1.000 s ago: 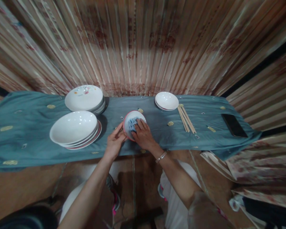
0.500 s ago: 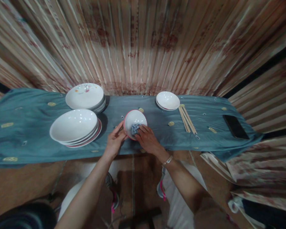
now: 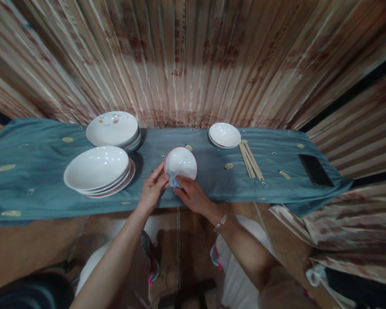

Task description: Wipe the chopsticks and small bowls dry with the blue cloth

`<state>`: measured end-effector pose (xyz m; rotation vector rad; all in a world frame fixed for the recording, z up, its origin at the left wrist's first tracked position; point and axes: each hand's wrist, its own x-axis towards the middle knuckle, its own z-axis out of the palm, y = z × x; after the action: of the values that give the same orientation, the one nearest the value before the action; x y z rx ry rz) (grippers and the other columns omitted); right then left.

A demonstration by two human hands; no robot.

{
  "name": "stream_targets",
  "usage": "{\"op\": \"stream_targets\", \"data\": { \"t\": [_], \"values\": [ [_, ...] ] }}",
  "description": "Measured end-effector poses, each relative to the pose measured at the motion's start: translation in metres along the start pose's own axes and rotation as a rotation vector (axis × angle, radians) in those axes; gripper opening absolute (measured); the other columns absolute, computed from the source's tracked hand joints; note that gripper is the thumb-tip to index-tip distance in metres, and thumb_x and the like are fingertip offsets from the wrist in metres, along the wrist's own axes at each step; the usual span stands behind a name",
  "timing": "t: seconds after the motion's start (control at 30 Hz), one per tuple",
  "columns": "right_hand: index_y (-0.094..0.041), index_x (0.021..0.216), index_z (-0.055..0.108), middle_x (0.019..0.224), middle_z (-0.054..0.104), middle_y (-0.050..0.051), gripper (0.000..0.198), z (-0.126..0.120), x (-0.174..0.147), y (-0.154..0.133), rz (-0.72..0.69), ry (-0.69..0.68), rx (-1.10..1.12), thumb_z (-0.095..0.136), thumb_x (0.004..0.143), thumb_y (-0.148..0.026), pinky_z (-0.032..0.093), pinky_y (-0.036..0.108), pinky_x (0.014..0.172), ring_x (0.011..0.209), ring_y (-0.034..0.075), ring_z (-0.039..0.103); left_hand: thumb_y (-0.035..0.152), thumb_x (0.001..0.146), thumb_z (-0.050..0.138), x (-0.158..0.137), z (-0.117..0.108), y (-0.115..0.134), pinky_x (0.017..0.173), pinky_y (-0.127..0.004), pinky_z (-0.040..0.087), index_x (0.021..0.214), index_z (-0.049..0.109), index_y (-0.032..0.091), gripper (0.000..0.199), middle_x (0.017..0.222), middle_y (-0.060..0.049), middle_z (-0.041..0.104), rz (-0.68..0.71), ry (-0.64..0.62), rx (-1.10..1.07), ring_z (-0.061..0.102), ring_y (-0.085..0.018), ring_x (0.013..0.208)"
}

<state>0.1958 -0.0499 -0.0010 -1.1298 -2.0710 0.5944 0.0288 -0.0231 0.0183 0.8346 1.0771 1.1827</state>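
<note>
A white bowl (image 3: 182, 159) with a red rim is tilted a little toward me at the middle of the table. My left hand (image 3: 152, 189) grips its left side, fingers along the rim. Bunched against the bowl's near left edge is a blue-grey cloth (image 3: 173, 178). My right hand (image 3: 193, 195), with a bracelet at the wrist, is closed on this cloth and covers the near part of the bowl. The fingertips of both hands are close together there.
Stacked white bowls (image 3: 96, 169) and floral plates (image 3: 112, 131) stand at the left. To the right are smaller bowls (image 3: 225, 135), several chopsticks (image 3: 251, 161) and a black phone (image 3: 315, 170). A teal cloth (image 3: 209, 184) covers the narrow table; a curtain (image 3: 193, 64) hangs behind.
My right hand has moved the cloth from inside the bowl toward its near left rim. My left hand still holds the bowl. The view has shifted slightly.
</note>
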Motion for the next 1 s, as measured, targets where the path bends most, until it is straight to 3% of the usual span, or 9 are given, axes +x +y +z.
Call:
{"op": "stream_targets", "data": {
  "t": [0.23,0.33,0.47,0.7,0.83,1.0],
  "values": [
    [-0.016,0.116,0.066,0.124,0.07,0.015,0.027,0.004,0.011,-0.007,0.045,0.081,0.067,0.053,0.1,-0.033,0.049,0.037,0.104,0.117,0.023,0.065,0.043,0.063,0.088,-0.001,0.001,-0.001,0.076,-0.025,0.056,0.131,0.068,0.026,0.072,0.13,-0.007,0.07,0.005,-0.005,-0.016,0.068,-0.022,0.103],
    [-0.017,0.102,0.068,0.105,0.074,0.01,0.022,0.003,0.02,-0.01,0.081,0.114,0.086,0.055,0.098,-0.035,0.052,0.033,0.091,0.099,0.021,0.068,0.047,0.067,0.084,-0.001,0.0,-0.001,0.075,-0.024,0.056,0.127,0.071,0.025,0.065,0.139,-0.009,0.065,0.004,-0.016,-0.045,0.066,-0.024,0.112],
    [-0.018,0.089,0.069,0.082,0.071,0.002,0.024,0.002,0.034,-0.013,0.193,0.179,0.178,0.06,0.094,-0.04,0.048,0.026,0.072,0.075,0.016,0.062,0.047,0.07,0.082,0.0,-0.001,-0.002,0.083,-0.03,0.058,0.127,0.07,0.025,0.062,0.143,-0.009,0.062,-0.002,-0.029,-0.061,0.062,-0.028,0.123],
    [-0.02,0.074,0.067,0.064,0.06,-0.005,0.033,0.007,0.054,-0.007,0.339,0.277,0.363,0.06,0.09,-0.048,0.041,0.023,0.06,0.062,0.012,0.053,0.036,0.062,0.089,-0.003,-0.002,-0.005,0.099,-0.042,0.056,0.132,0.066,0.029,0.074,0.142,-0.008,0.063,0.039,-0.095,-0.049,0.058,-0.032,0.13],
    [-0.021,0.075,0.065,0.066,0.06,-0.003,0.032,0.008,0.057,-0.005,0.375,0.262,0.31,0.059,0.091,-0.048,0.042,0.024,0.062,0.064,0.014,0.055,0.035,0.062,0.09,-0.003,-0.002,-0.007,0.103,-0.042,0.053,0.138,0.062,0.029,0.081,0.143,-0.009,0.062,0.056,-0.116,-0.025,0.056,-0.032,0.132],
    [-0.021,0.081,0.065,0.086,0.07,0.005,0.035,0.003,0.055,-0.008,0.276,0.195,0.154,0.038,0.101,-0.031,0.048,0.03,0.083,0.085,0.019,0.063,0.034,0.061,0.091,-0.001,-0.003,-0.01,0.1,-0.039,0.055,0.137,0.062,0.028,0.082,0.142,-0.01,0.063,0.066,-0.102,-0.02,0.057,-0.031,0.131]
  ]
}}
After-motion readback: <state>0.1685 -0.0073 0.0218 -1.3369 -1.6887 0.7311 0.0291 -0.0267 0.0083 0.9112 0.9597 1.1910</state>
